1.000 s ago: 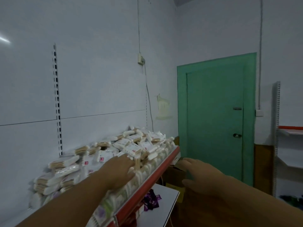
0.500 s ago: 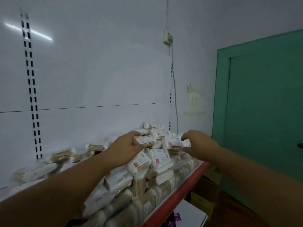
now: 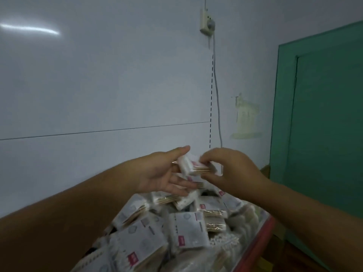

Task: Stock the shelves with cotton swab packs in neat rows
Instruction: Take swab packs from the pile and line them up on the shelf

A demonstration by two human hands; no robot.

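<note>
Both hands meet above the far end of the shelf, sharing one small clear-wrapped cotton swab pack [image 3: 193,166] with pale wooden stems and white tips. My left hand [image 3: 157,173] pinches the pack's left end, with the thumb over the top and what looks like the forefinger behind it. Its other fingers hang loose and spread just below. My right hand [image 3: 235,169] has its fingers curled down over the pack's right end and the thumb tucked under, so it is clamped there too. The pack lies roughly level and clear of the stock beneath it.

Under the hands is a loose heap of packs [image 3: 186,228] of the same kind, white wrappers with small red labels, lying at all angles. The heap runs from near left to far right along the red-edged shelf [image 3: 261,238].

Behind it stands the white wall panel [image 3: 98,85] with a slotted upright [image 3: 211,95]. Just right of that, a grey cable [image 3: 217,95] drops from a cream wall socket [image 3: 206,24]. Far right is a green door [image 3: 324,124].
</note>
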